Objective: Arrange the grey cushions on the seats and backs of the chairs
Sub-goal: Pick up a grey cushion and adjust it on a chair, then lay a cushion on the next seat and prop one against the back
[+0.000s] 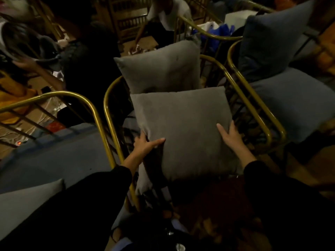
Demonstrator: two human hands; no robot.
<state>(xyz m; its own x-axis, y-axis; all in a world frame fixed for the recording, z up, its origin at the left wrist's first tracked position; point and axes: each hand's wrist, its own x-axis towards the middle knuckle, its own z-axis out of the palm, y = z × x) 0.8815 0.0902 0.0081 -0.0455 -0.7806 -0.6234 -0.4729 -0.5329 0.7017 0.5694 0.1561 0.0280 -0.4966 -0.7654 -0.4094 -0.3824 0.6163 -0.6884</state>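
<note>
**Grey cushion held over middle chair**

Gripped at both side edges: left hand point(147, 144) and right hand point(231, 135), fingers point(222, 128) wrapped on the grey cushion point(183, 131) above the gold-framed chair point(108, 98). Propped behind, a second cushion point(159, 67). Crowded close on both sides by neighbouring chairs; dim room, littered floor point(52, 107).

No text, label, brand or number can be read anywhere in this dim view.

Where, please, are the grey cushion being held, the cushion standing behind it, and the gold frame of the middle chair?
held grey cushion point(183, 127): head view, middle of its face.
back cushion point(161, 69): head view, middle of its face.
gold chair frame point(253, 107): head view, right armrest tube.
</note>
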